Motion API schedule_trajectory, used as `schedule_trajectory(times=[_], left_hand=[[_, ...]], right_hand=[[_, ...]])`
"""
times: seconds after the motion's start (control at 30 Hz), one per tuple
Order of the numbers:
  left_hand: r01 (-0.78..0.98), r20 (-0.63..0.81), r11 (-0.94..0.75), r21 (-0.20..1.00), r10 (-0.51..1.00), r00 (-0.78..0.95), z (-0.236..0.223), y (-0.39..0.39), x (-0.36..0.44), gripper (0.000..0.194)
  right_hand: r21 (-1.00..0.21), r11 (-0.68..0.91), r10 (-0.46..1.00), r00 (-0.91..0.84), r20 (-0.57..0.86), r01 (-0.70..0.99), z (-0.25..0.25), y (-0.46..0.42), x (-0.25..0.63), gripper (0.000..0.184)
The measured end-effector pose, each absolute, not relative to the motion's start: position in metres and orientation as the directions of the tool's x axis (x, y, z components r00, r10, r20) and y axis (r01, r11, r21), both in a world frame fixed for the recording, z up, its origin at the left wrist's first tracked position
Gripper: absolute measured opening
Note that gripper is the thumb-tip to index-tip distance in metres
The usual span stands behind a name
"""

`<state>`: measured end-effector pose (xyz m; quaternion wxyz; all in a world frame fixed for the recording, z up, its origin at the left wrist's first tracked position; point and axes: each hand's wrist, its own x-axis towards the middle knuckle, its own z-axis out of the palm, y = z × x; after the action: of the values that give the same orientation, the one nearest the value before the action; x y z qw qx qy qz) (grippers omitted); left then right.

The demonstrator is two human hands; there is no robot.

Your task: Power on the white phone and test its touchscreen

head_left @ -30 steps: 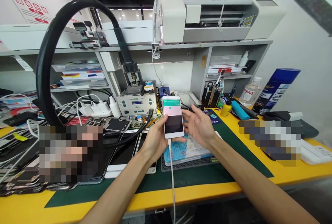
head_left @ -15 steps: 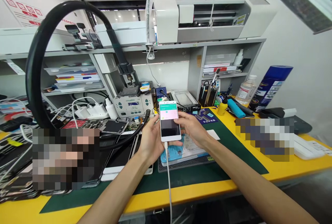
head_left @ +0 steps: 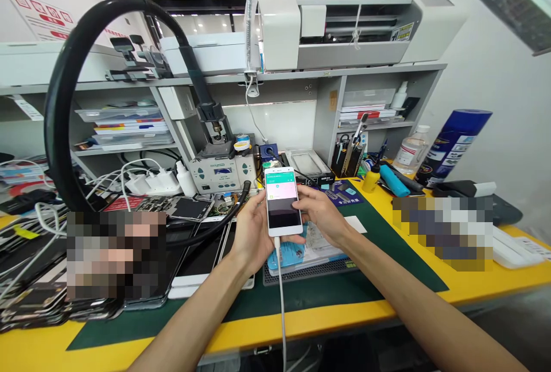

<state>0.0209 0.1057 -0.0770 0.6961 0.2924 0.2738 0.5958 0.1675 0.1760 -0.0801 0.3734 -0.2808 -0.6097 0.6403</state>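
Observation:
A white smartphone [head_left: 284, 220] is held upright above the bench, its lit screen green and pink on top and dark below. My left hand [head_left: 249, 231] is closed round the phone's left side and back, with fingertips showing beneath its lower right corner. From the right, my right hand [head_left: 321, 214] grips the phone's edge, its thumb at the side of the screen. A white charging cable [head_left: 280, 291] is plugged into the bottom of the phone and hangs over the bench edge. Under the hands lies a blue and clear plastic packet [head_left: 316, 245] on a dark perforated pad [head_left: 310, 271].
Phones and phone parts [head_left: 189, 209] crowd the left side. A grey soldering or hot-air station [head_left: 221, 174] stands behind, below a thick black arm [head_left: 55, 113]. At right are a yellow bottle [head_left: 371, 179], a blue spray can [head_left: 454, 145] and a clear bottle [head_left: 411, 151]. A green mat [head_left: 387, 257] covers the yellow bench.
The whole view has shifted very slightly. Both hands keep almost the same hold on the phone, and the screen looks the same.

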Motion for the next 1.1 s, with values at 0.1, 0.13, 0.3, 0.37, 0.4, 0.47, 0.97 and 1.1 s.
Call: schedule_trajectory(times=[0.1, 0.13, 0.3, 0.37, 0.4, 0.47, 0.97, 1.1], left_hand=[[-0.662, -0.028, 0.113, 0.741, 0.990, 0.138, -0.0759, 0.1054, 0.0220, 0.053], [-0.660, -0.026, 0.110, 0.743, 0.990, 0.136, -0.0756, 0.1052, 0.0223, 0.053], [-0.657, -0.028, 0.099, 0.748, 0.993, 0.118, -0.0751, 0.1036, 0.0226, 0.055], [-0.652, -0.031, 0.099, 0.752, 0.993, 0.116, -0.0753, 0.1031, 0.0224, 0.055], [-0.651, -0.030, 0.098, 0.752, 0.993, 0.116, -0.0756, 0.1030, 0.0223, 0.055], [-0.654, -0.024, 0.096, 0.750, 0.993, 0.118, -0.0762, 0.1032, 0.0222, 0.055], [-0.656, -0.005, 0.095, 0.748, 0.990, 0.138, -0.0771, 0.1042, 0.0213, 0.054], [-0.659, -0.008, 0.099, 0.745, 0.990, 0.140, -0.0775, 0.1050, 0.0217, 0.054]], right_hand=[[-0.991, 0.023, 0.816, -0.570, 0.096, -0.133, -0.0797, 0.1755, 0.1681, 0.041], [-0.991, 0.022, 0.816, -0.571, 0.093, -0.129, -0.0792, 0.1751, 0.1682, 0.043], [-0.994, 0.025, 0.810, -0.581, 0.082, -0.107, -0.0745, 0.1722, 0.1691, 0.048], [-0.994, 0.026, 0.810, -0.581, 0.082, -0.103, -0.0727, 0.1712, 0.1692, 0.049], [-0.994, 0.026, 0.810, -0.580, 0.080, -0.102, -0.0721, 0.1709, 0.1692, 0.049], [-0.995, 0.023, 0.814, -0.576, 0.077, -0.100, -0.0717, 0.1706, 0.1688, 0.048], [-0.997, 0.024, 0.836, -0.546, 0.063, -0.078, -0.0702, 0.1686, 0.1655, 0.038], [-0.997, 0.028, 0.839, -0.541, 0.061, -0.069, -0.0723, 0.1695, 0.1651, 0.037]])
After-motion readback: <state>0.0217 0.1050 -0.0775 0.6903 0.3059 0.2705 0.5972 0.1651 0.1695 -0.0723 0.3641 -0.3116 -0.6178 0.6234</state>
